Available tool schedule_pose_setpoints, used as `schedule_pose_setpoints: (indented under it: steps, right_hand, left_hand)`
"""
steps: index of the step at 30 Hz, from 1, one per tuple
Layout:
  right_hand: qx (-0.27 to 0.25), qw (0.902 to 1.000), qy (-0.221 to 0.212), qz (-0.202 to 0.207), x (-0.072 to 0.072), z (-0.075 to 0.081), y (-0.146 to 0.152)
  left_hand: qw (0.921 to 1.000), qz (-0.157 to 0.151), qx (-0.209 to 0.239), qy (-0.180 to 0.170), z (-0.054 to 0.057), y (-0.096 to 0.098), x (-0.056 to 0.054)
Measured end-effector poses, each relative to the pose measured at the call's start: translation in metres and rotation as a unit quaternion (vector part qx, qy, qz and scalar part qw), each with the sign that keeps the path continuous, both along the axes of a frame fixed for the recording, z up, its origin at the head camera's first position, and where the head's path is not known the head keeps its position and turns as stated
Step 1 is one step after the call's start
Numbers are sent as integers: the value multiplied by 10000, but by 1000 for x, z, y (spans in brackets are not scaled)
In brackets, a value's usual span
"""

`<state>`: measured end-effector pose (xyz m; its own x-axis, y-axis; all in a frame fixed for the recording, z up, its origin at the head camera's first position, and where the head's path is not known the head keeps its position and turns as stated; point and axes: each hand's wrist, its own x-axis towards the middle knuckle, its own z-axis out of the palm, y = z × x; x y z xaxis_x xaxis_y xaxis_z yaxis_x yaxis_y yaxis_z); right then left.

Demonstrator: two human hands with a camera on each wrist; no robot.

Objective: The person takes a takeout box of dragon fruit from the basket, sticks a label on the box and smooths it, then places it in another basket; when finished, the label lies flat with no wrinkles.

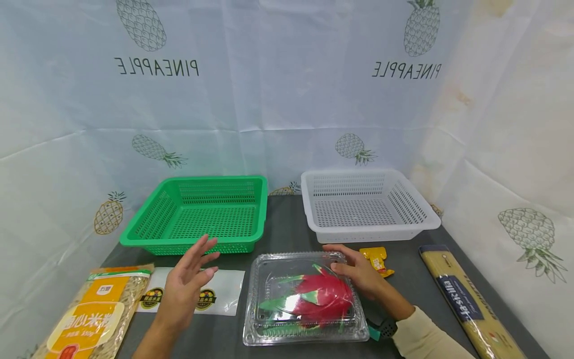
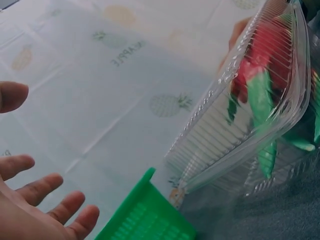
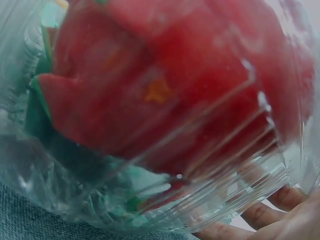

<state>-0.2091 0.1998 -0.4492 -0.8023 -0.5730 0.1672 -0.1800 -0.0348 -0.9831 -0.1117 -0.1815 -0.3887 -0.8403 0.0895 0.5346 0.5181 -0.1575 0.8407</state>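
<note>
A clear plastic clamshell box [image 1: 264,294] lies on the dark table, its lid down over a red dragon fruit [image 1: 325,296] with green scales. My right hand [image 1: 358,271] grips the box at its far right corner, thumb over the lid and fingers round the edge. In the right wrist view, fingers [image 3: 260,215] show against the ribbed plastic wall. To the left of the box, my left hand [image 1: 186,284] is raised above a white label sheet [image 1: 226,294], holding nothing. Its fingers spread apart in the left wrist view.
At the back stand a green basket [image 1: 215,222] and a white basket [image 1: 354,212]. A bag of grain-like food [image 1: 89,314] lies at left. On the right are a small yellow packet [image 1: 375,259] and a long spaghetti pack [image 1: 466,299]. Pineapple-printed cloth [image 1: 287,89] hangs behind.
</note>
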Motion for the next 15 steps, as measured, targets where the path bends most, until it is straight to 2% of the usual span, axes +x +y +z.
schedule_pose_setpoints:
  steps: [8, 15]
  right_hand:
    - [17, 10000, 70, -17, 0, 0, 0]
    - [9, 10000, 58, 17, 0, 0, 0]
  left_hand:
    - [9963, 770, 244, 287, -1, -7, -3]
    - [9897, 1186, 552, 587, -6, -13, -6]
